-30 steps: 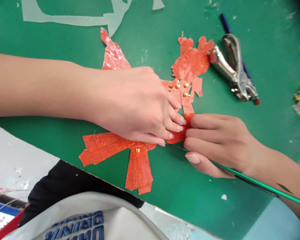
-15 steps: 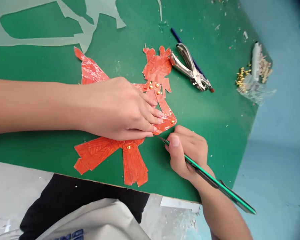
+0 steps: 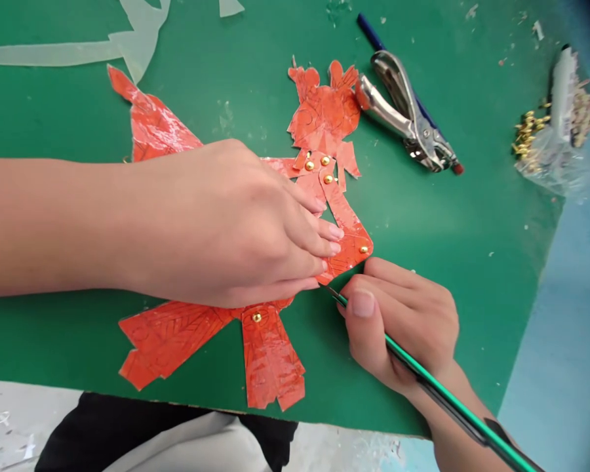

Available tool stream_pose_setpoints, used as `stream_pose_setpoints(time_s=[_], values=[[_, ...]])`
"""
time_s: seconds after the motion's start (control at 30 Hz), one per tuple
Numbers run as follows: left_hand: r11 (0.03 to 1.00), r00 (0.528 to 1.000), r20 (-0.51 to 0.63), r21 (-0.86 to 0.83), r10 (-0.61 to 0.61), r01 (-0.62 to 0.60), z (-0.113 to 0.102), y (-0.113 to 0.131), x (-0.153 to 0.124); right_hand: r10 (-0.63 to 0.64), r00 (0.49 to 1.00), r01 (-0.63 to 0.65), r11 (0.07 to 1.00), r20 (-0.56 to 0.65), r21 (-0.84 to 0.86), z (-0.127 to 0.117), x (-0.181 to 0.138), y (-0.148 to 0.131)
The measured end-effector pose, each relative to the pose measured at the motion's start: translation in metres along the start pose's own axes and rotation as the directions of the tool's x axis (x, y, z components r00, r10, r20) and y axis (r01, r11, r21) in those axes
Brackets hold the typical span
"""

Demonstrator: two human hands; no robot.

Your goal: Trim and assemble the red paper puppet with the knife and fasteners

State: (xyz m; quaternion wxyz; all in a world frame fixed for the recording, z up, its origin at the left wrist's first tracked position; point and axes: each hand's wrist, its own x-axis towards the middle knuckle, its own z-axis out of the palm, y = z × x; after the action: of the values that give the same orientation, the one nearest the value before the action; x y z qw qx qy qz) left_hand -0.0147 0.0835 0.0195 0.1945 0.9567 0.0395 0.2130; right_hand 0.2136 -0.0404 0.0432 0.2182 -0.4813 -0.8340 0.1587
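A jointed red paper puppet [image 3: 324, 118], glossy and drawn with dark lines, lies flat on the green table. Brass fasteners [image 3: 256, 317] hold its pieces together. Across its middle my left hand [image 3: 246, 223] lies flat, fingers stretched out and pressing on the puppet, so much of the body is hidden. My right hand [image 3: 403, 321] is closed around a green craft knife [image 3: 437, 387] like a pen. The blade tip meets the puppet's edge close to my left little finger, beside the bent arm piece.
A silver hole punch [image 3: 413, 118] lies over a dark blue pencil [image 3: 371, 31] beyond the puppet. Translucent offcuts [image 3: 142, 39] lie at the far left. At the right are a clear bag [image 3: 550, 167], loose brass fasteners [image 3: 527, 134] and a white tube [image 3: 564, 92]. The green table [image 3: 472, 262] ends at the right.
The view has come closer, so everything looks larger. My left hand stays pressed on the puppet, and the knife tip in my right hand remains at nearly the same edge.
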Motion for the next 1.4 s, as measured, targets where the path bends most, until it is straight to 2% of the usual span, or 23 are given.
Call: stream_pose_setpoints(time_s=[0.4,0.6,1.4], values=[[1.000,0.999,0.040,-0.005,-0.009,0.009,-0.002,0.000,0.000,0.043,0.998,-0.043,0.999,0.043,0.011,-0.004,0.006,-0.005],[0.999,0.998,0.061,0.006,0.035,-0.036,-0.005,-0.003,0.002,0.071,0.993,-0.075,0.996,0.090,0.044,-0.008,0.009,-0.009],[1.000,0.998,0.063,0.011,-0.008,0.007,-0.005,-0.002,0.003,0.044,0.997,-0.045,0.999,0.063,0.010,-0.006,0.008,-0.009]])
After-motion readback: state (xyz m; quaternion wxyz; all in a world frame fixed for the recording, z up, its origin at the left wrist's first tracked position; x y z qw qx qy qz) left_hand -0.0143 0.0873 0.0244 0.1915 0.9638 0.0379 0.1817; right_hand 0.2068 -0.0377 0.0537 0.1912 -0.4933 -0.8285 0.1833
